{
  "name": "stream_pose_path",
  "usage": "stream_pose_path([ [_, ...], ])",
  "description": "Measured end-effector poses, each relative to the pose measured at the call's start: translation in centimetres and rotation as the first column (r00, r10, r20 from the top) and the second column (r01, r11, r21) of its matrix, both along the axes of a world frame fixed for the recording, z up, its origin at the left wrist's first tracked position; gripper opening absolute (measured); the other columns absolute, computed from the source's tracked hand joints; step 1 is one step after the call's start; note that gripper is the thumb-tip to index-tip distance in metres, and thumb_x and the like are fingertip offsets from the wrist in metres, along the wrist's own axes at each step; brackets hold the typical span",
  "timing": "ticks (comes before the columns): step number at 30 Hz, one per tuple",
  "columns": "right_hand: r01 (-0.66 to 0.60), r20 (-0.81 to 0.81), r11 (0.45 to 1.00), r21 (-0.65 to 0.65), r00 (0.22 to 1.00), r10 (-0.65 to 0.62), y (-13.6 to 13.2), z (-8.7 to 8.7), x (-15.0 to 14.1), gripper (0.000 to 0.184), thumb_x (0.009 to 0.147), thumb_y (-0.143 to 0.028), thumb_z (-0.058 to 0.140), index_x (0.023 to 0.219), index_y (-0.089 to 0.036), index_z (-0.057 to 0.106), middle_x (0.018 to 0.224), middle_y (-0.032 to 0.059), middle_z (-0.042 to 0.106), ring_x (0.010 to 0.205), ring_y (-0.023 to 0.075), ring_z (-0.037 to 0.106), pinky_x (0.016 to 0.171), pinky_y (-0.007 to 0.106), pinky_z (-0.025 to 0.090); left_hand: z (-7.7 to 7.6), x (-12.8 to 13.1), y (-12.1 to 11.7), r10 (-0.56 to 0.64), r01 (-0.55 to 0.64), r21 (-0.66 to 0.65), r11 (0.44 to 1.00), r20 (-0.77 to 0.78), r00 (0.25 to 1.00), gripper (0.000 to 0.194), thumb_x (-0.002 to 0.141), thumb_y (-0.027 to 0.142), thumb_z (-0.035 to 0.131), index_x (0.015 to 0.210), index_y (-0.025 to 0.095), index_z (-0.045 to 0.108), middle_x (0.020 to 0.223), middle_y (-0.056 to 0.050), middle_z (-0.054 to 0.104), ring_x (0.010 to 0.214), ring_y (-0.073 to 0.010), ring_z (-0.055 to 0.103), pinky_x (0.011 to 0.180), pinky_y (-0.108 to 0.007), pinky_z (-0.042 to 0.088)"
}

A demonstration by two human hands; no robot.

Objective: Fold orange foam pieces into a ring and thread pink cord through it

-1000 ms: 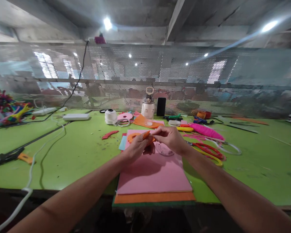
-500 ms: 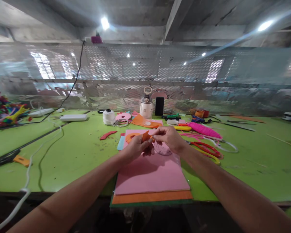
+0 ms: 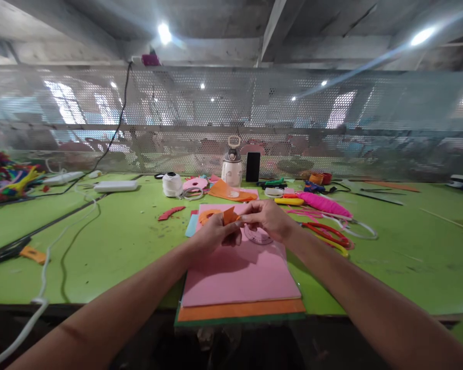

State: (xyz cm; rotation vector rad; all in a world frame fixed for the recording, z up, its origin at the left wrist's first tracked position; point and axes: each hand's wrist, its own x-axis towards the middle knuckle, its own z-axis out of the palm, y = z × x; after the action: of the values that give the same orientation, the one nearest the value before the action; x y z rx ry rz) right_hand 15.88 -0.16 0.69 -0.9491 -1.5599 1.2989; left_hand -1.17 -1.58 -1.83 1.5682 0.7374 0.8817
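Beneath the left hand [image 3: 215, 234] lies pink paper [image 3: 239, 282]. That hand, angled inward, is clamped on an orange piece [image 3: 229, 215]; the right hand [image 3: 269, 218], fingers curled, pinches its edge.

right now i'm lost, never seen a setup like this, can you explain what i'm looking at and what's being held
There is no machine here, just a person's two bare hands. The camera sits on their head, looking forward and down, so the forearms reach in from the bottom. The left hand holds an orange piece; the right hand is pinched at its edge, though its exact grip is too small to see. Beneath them, pink sheets lie on a green table. To the right are red scissor handles and a bright pink bundle; farther back stand a white spool and a bottle.
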Motion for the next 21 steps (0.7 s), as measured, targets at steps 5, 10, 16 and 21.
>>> stream_pose_path([
  [5, -0.049, 0.009, 0.999, -0.019, 0.999, 0.049, 0.07, -0.01, 0.24, 0.015, 0.058, -0.021, 0.075, 0.064, -0.012, 0.065, 0.051, -0.0005, 0.06, 0.045, 0.0082, 0.049, 0.047, 0.024, 0.036, -0.53, -0.01, 0.26, 0.0, 0.005, -0.095, 0.995, 0.052, 0.999, 0.046, 0.072, 0.053, 0.07, 0.055, 0.013, 0.056, 0.046, -0.001, 0.054, 0.038, -0.0051, 0.037, 0.039, -0.02, 0.025],
  [10, -0.097, 0.053, 0.994, 0.048, 0.994, 0.094, -0.29, 0.3, 0.29, 0.023, 0.068, -0.032, 0.074, 0.072, -0.012, 0.066, 0.063, 0.002, 0.063, 0.056, 0.0109, 0.055, 0.055, 0.026, 0.042, -0.31, 0.04, 0.03, 0.051, -0.032, -0.142, 0.989, 0.133, 0.99, 0.036, 0.072, 0.045, 0.073, 0.064, 0.014, 0.055, 0.048, 0.001, 0.056, 0.04, -0.0058, 0.04, 0.042, -0.02, 0.027],
  [16, -0.097, 0.253, 0.966, 0.239, 0.967, 0.035, -0.52, 0.53, 0.15, 0.018, 0.076, -0.03, 0.066, 0.07, -0.014, 0.062, 0.059, -0.0002, 0.061, 0.05, 0.0091, 0.049, 0.051, 0.025, 0.039, -0.44, 0.06, 0.34, 0.038, -0.031, -0.114, 0.993, 0.055, 0.998, 0.04, 0.071, 0.05, 0.071, 0.062, 0.013, 0.059, 0.048, -0.002, 0.06, 0.036, -0.0058, 0.04, 0.039, -0.02, 0.028],
  [21, -0.026, 0.286, 0.968, 0.251, 0.957, -0.049, -0.45, 0.45, -0.11, 0.014, 0.075, -0.023, 0.064, 0.064, -0.016, 0.059, 0.048, -0.0049, 0.053, 0.044, 0.0077, 0.043, 0.047, 0.023, 0.032, -0.78, 0.17, 0.97, 0.079, -0.079, -0.038, 0.996, -0.01, 0.997, 0.034, 0.075, 0.043, 0.068, 0.063, 0.012, 0.062, 0.056, -0.006, 0.066, 0.039, -0.0085, 0.048, 0.039, -0.021, 0.032],
])
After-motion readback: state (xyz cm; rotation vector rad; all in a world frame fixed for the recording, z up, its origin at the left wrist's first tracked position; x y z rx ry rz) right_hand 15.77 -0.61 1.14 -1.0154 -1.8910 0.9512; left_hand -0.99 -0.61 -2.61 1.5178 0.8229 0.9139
